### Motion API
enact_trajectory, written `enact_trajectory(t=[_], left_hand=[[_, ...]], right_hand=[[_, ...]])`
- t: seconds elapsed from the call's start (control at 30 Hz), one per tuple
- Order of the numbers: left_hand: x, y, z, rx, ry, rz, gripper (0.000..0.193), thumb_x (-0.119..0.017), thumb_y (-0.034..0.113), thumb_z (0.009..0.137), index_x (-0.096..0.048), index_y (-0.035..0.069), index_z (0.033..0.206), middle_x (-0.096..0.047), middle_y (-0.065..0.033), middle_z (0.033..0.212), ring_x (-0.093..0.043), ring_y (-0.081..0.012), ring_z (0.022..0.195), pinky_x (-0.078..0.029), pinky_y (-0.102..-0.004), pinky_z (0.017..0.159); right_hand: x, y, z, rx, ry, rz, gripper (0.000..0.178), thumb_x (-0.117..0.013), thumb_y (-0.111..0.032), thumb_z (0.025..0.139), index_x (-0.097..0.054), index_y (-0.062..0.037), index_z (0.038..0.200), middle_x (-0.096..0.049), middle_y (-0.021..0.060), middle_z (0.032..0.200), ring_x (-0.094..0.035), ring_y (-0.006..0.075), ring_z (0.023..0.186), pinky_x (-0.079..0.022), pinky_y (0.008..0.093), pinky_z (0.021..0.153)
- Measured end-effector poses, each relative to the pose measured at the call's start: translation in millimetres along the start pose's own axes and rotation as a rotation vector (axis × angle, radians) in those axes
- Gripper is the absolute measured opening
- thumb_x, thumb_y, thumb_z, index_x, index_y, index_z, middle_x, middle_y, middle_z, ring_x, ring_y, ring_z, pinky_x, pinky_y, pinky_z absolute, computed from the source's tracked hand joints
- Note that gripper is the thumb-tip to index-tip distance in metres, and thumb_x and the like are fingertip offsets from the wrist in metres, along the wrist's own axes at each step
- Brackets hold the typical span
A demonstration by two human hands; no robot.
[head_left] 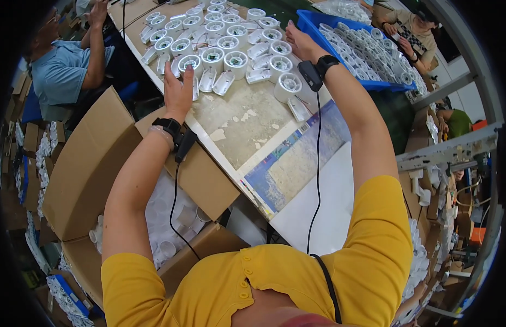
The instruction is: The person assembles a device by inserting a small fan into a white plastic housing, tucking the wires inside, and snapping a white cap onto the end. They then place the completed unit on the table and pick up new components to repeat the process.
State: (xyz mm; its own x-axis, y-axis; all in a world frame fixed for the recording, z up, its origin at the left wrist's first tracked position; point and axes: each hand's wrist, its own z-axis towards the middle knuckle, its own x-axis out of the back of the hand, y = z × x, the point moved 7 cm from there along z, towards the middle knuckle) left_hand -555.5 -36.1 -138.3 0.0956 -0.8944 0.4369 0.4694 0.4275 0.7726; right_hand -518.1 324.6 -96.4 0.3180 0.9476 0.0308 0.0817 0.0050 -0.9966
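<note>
White cylindrical housings (235,61) with small green circuit boards inside stand upright in a close group on the worktable (242,117). Curved white pieces (224,84), some with thin wires, lie among them. My left hand (178,94) is at the group's near left side, fingers stretched and thumb apart, beside the front housings; whether it touches them I cannot tell. On the far right side my right hand (303,44) is extended with its fingers straight, between the group and a blue bin (367,83). Neither hand shows anything held.
Small round parts fill the blue bin. An opened cardboard box (86,169) with translucent white cups (168,218) stands left of the table. Cables (318,180) hang from both wrist devices. A metal frame (449,150) rises at right. Other people (65,73) sit around the table.
</note>
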Motion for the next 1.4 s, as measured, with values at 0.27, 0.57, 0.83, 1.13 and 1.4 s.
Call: enact_trajectory(t=[0.27,0.57,0.83,1.13,1.4], left_hand=[[6.0,-4.4,8.0,-0.095,0.089,-0.092,0.092,-0.06,0.053,0.086,-0.022,-0.01,0.14,-0.031,-0.0331,0.141,-0.033,-0.0419,0.132,-0.026,-0.0412,0.11],[-9.4,154.6,-39.5,-0.271,-0.198,-0.134,0.111,-0.075,0.05,0.072,-0.015,-0.014,0.139,-0.033,-0.0341,0.138,-0.035,-0.0425,0.13,-0.027,-0.042,0.11],[-126.2,182.6,-82.3,0.37,-0.459,0.151,0.125,-0.082,0.055,0.058,-0.011,-0.009,0.14,-0.037,-0.0299,0.135,-0.035,-0.0391,0.13,-0.032,-0.0425,0.108],[-190.6,159.2,-76.6,0.036,-0.361,0.147,0.106,-0.085,0.043,0.056,-0.032,-0.004,0.135,-0.039,-0.0267,0.132,-0.035,-0.0401,0.126,-0.03,-0.046,0.107],[-162.5,180.6,-70.9,-0.381,-0.401,0.452,0.076,-0.08,0.042,0.06,-0.056,0.012,0.126,-0.035,-0.028,0.14,-0.029,-0.0422,0.133,-0.027,-0.0477,0.109]], right_hand=[[31.4,-27.9,-126.5,-0.172,0.234,-0.627,0.055,-0.048,-0.049,0.092,-0.06,0.0005,0.112,-0.064,0.0176,0.102,-0.066,0.0257,0.077,-0.052,0.041,0.061],[1.4,-80.0,-394.2,-0.056,0.118,-0.619,0.057,-0.049,-0.048,0.095,-0.046,-0.0038,0.131,-0.056,0.0081,0.117,-0.056,0.0182,0.109,-0.046,0.0321,0.086],[-31.5,-95.3,-546.3,0.094,0.057,-0.465,0.039,-0.046,-0.009,0.098,-0.038,0.0018,0.135,-0.054,0.0131,0.121,-0.055,0.0181,0.109,-0.044,0.0338,0.097],[41.0,-61.4,-653.4,-0.011,0.32,-0.291,0.035,-0.043,-0.015,0.1,-0.044,0.0018,0.131,-0.061,0.0119,0.111,-0.057,0.0167,0.105,-0.043,0.0303,0.095],[65.0,-38.3,-670.5,-0.045,0.357,-0.168,0.034,-0.042,-0.02,0.101,-0.05,0.0033,0.125,-0.064,0.0117,0.107,-0.06,0.0166,0.099,-0.044,0.03,0.093]])
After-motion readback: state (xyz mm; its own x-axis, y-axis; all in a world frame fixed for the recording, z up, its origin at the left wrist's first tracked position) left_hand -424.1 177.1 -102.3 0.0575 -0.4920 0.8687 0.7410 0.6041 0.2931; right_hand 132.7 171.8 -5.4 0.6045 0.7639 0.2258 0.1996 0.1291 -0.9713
